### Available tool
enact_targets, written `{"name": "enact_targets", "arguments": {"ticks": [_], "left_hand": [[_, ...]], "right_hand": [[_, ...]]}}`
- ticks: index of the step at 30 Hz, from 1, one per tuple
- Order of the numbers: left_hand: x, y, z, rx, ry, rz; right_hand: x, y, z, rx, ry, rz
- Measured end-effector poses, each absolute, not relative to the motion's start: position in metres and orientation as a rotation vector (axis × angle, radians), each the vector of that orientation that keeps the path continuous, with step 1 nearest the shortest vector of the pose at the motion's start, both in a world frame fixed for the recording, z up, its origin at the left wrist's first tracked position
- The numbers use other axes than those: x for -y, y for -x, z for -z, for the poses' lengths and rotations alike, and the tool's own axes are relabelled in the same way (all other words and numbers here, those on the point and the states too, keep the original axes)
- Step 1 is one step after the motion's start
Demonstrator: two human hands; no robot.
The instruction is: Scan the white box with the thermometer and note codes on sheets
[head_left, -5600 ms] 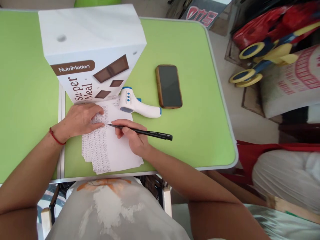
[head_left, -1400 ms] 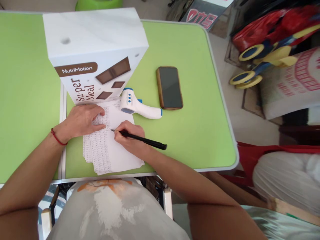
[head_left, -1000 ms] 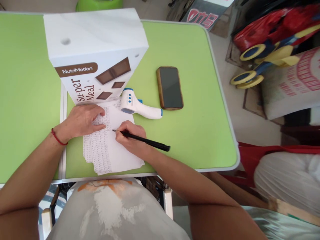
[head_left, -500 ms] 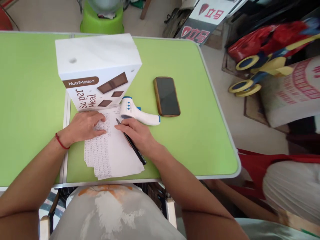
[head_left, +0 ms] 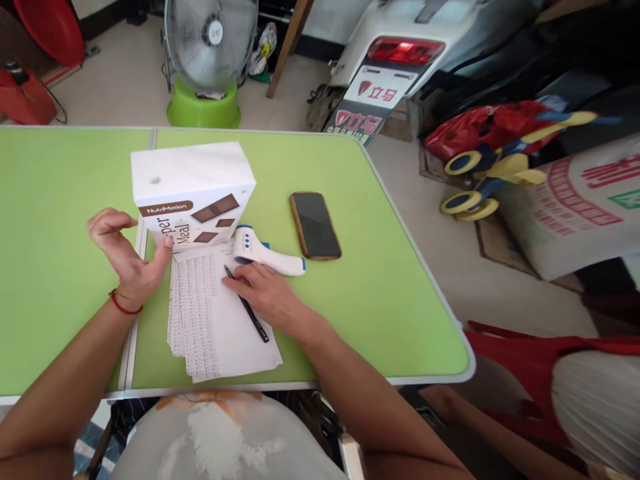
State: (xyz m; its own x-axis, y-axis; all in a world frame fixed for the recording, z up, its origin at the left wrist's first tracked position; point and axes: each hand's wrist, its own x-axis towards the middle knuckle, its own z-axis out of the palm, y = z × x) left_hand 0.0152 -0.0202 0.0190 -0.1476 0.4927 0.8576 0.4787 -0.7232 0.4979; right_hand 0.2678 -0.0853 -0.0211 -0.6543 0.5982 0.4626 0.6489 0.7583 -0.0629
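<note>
My left hand [head_left: 133,257] is open at the lower left corner of a white NutriMotion box [head_left: 193,167]. Its thumb reaches in front of the box's printed face, while the other fingers are spread to the left of it; whether they touch the box I cannot tell. A black pen [head_left: 255,320] lies slanted on a stack of handwritten paper sheets [head_left: 235,353]. Over the pen rests my right hand [head_left: 270,293], palm down, fingers stretched and thumb crossing the pen. Its fingertips are beside a white and blue infrared thermometer [head_left: 275,259], which lies in front of the box.
A smartphone in a brown case [head_left: 316,227] lies right of the thermometer on the green table [head_left: 390,307]. Beyond the table stand a fan [head_left: 210,40] on a green stool [head_left: 203,110] and a white scooter [head_left: 400,50]. Another person's arm [head_left: 480,413] shows at lower right.
My left hand has left the paper and moved to the box's left corner, fingers spreading. The pen now lies flatter under my right hand, whose fingers have straightened. The view has tilted up.
</note>
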Motion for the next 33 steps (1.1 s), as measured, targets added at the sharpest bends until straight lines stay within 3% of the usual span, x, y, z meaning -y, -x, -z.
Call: {"name": "enact_targets", "arguments": {"ticks": [3,7,10,14,20,26,33], "left_hand": [[0.017,-0.013,-0.012,-1.177,-1.827,-1.693],[0.014,-0.011,-0.003,-1.12,-1.555,-1.263],[0.011,-0.006,0.002,-1.108,-1.534,-1.219],[0.009,-0.002,0.001,-1.139,-1.517,-1.263],[0.021,-0.007,-0.018,-1.184,-1.526,-1.417],[0.038,-0.016,-0.024,-1.064,-1.262,-1.308],[0.039,-0.02,-0.011,-1.183,-1.269,-1.174]], "right_hand": [[0.084,-0.27,0.015,2.321,0.99,0.263],[0.08,-0.277,0.014,2.102,1.505,0.338],[0.075,-0.281,0.023,2.153,1.74,0.233],[0.071,-0.284,0.032,2.229,1.738,0.062],[0.085,-0.272,0.014,1.782,1.504,-0.378],[0.127,-0.235,0.003,1.486,1.012,-1.226],[0.121,-0.221,0.003,1.209,0.998,-1.437]]}}
